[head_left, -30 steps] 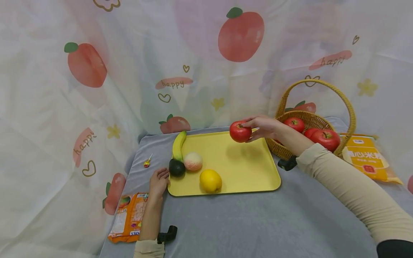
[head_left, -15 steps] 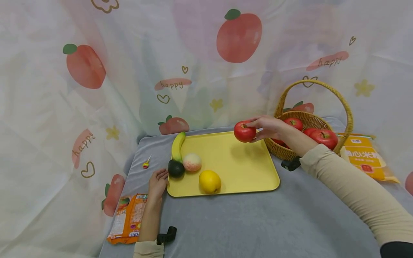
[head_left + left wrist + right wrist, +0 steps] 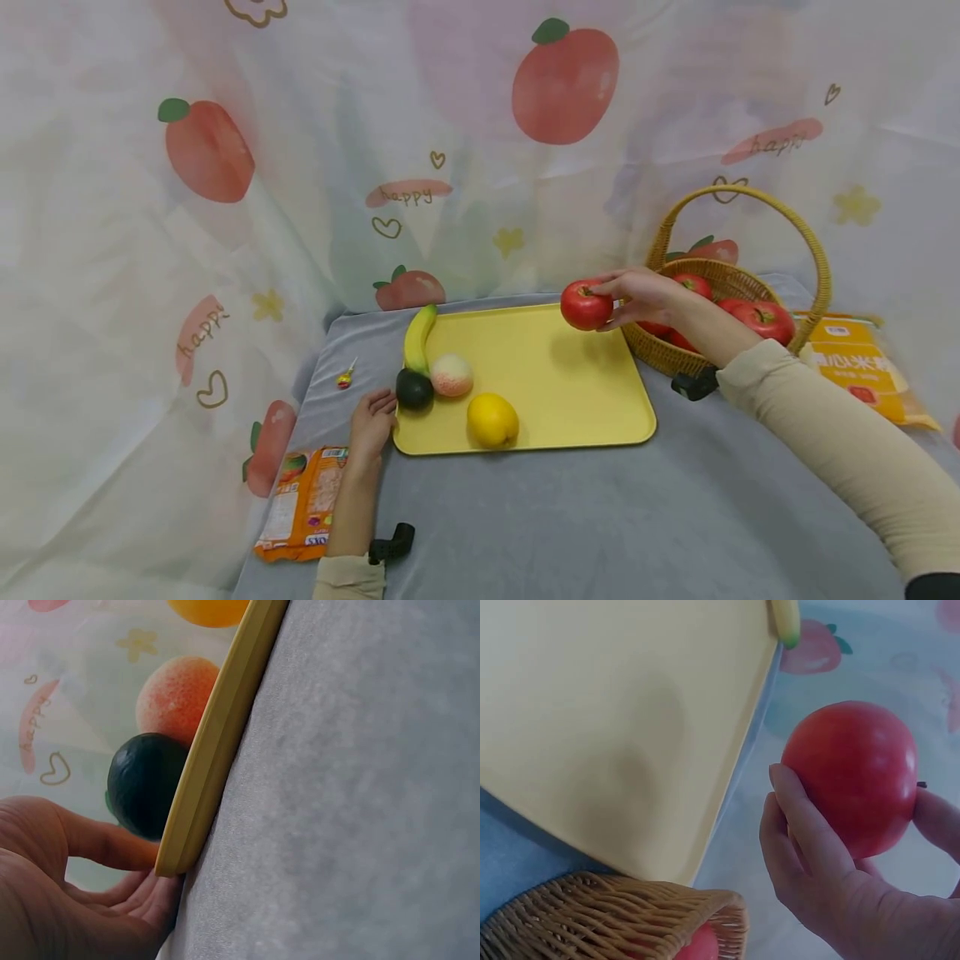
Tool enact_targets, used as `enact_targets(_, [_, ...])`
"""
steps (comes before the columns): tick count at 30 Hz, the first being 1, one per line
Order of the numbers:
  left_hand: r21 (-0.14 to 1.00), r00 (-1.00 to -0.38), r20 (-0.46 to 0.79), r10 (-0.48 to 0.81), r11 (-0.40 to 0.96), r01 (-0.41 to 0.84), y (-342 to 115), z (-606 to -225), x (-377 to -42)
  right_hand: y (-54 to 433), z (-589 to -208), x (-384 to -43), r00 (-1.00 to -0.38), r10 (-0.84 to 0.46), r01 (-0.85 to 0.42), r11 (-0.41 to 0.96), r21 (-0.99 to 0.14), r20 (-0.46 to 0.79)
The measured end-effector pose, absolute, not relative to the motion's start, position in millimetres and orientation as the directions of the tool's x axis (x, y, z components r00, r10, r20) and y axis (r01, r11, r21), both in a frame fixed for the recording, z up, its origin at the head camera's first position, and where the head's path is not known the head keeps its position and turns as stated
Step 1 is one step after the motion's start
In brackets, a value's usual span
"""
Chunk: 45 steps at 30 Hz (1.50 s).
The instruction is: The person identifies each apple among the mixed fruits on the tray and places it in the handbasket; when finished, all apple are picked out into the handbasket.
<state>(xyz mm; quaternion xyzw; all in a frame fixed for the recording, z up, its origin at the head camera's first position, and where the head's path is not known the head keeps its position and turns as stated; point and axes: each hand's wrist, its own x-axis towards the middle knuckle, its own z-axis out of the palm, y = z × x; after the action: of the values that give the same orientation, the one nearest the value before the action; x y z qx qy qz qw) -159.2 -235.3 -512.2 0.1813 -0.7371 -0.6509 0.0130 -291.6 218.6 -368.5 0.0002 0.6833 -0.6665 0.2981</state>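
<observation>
In the head view my right hand (image 3: pixel 637 296) holds a red apple (image 3: pixel 585 305) above the right back part of the yellow tray (image 3: pixel 555 392). The right wrist view shows fingers and thumb on opposite sides of the apple (image 3: pixel 851 776), its short dark stem near the thumb. My left hand (image 3: pixel 372 422) is at the tray's left edge, and in the left wrist view thumb and fingers pinch the tray rim (image 3: pixel 214 742). Near that hand on the tray lie a dark green avocado (image 3: pixel 414 389), a banana (image 3: pixel 418 337), a peach (image 3: pixel 452 375) and a yellow lemon-like fruit (image 3: pixel 492 420).
A wicker basket (image 3: pixel 663 354) with a tall handle and several red apples (image 3: pixel 765 321) stands right of the tray. Behind it lies a yellow snack bag (image 3: pixel 862 362). An orange snack bag (image 3: pixel 303 504) and a lollipop (image 3: pixel 345 379) lie on the left, on grey cloth (image 3: pixel 525 525).
My right hand has moved a little to the right with the apple, toward the basket. My left hand stays at the tray's edge, and the other fruit has not moved.
</observation>
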Motion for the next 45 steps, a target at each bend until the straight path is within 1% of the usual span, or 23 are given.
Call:
enact_targets(7, [0.966, -0.935, -0.220, -0.278, 0.071, -0.248, -233, -515, -161, 231, -373, -286, -0.827, -0.387, 0.407, 0.088, -0.909, -0.408])
enact_targets(22, [0.959, -0.932, -0.236, -0.276, 0.090, -0.269, -233, -516, -161, 242, -372, -285, -0.837, -0.348, 0.421, 0.082, -0.903, -0.422])
enact_targets(36, [0.965, -0.935, -0.217, -0.282, 0.084, -0.249, -234, -514, -159, 254, -370, -288, -0.859, -0.297, 0.409, 0.094, -0.908, -0.418])
enact_targets(45, [0.961, -0.932, -0.231, -0.281, 0.083, -0.263, -234, -512, -159, 263, -370, -283, -0.869, -0.278, 0.397, 0.102, -0.912, -0.410])
